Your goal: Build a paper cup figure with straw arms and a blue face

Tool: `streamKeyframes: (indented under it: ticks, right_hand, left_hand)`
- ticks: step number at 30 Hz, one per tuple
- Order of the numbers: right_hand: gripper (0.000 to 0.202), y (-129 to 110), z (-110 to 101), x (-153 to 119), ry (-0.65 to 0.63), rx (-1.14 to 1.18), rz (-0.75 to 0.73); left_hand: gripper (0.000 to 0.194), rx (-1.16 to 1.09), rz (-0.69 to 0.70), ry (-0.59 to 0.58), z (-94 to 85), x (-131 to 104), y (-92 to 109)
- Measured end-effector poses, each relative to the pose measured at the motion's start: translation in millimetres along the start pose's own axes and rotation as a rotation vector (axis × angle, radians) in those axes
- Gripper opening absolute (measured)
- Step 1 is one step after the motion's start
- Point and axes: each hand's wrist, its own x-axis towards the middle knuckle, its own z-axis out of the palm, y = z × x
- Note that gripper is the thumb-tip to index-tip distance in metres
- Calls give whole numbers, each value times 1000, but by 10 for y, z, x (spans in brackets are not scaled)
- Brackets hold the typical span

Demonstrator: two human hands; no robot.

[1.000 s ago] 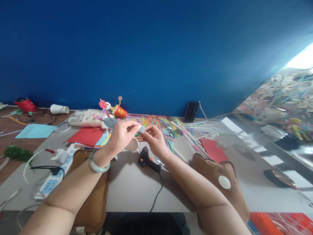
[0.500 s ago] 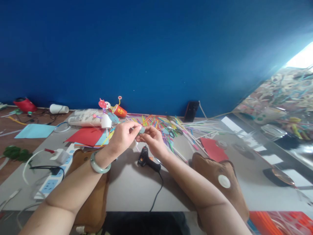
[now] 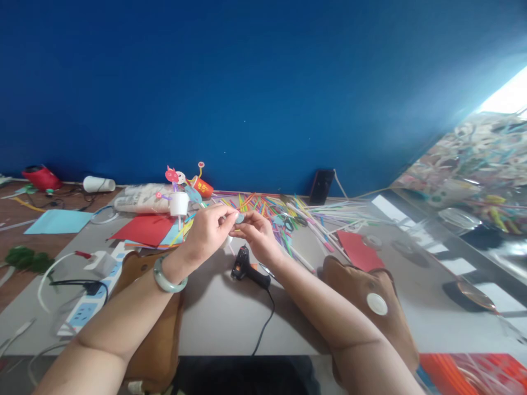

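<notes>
Between my two hands is a small round grey-green disc (image 3: 239,218), perhaps cut paper. My left hand (image 3: 209,229) pinches it from the left, thumb against finger, a pale green bangle (image 3: 168,274) on the wrist. From the other side, the fingertips of my right hand (image 3: 261,235) close on its right edge. Just below the hands a black hot glue gun (image 3: 249,267) lies on the grey table, its cord running toward the front edge. Part of a small white object (image 3: 229,240) shows beneath the fingers, mostly hidden.
Colourful pipe cleaners (image 3: 263,204) are heaped along the wall. At left are red paper (image 3: 144,229), a decorated white cup (image 3: 179,204) and a power strip (image 3: 84,310). A phone (image 3: 321,186) leans at the back. Brown cushions (image 3: 362,296) lie under both forearms.
The disc has tilted slightly between my fingers and looks lighter. Both hands stay in nearly the same place, still holding it.
</notes>
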Motion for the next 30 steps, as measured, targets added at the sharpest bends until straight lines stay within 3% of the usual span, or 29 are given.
streamKeyframes:
  ticks: [10,16,30]
  right_hand:
    - [25,-32,28,-14,31,0,-12]
    - [27,-39,32,-8,60,-51,-66]
    - [26,-39,22,10,67,-78,-99]
  left_hand:
    - [21,-137,-137,54,-76,58,-3]
    - [22,-149,-154,88,-70,61,-21]
    - [25,-203,-137,20,-39,29,9]
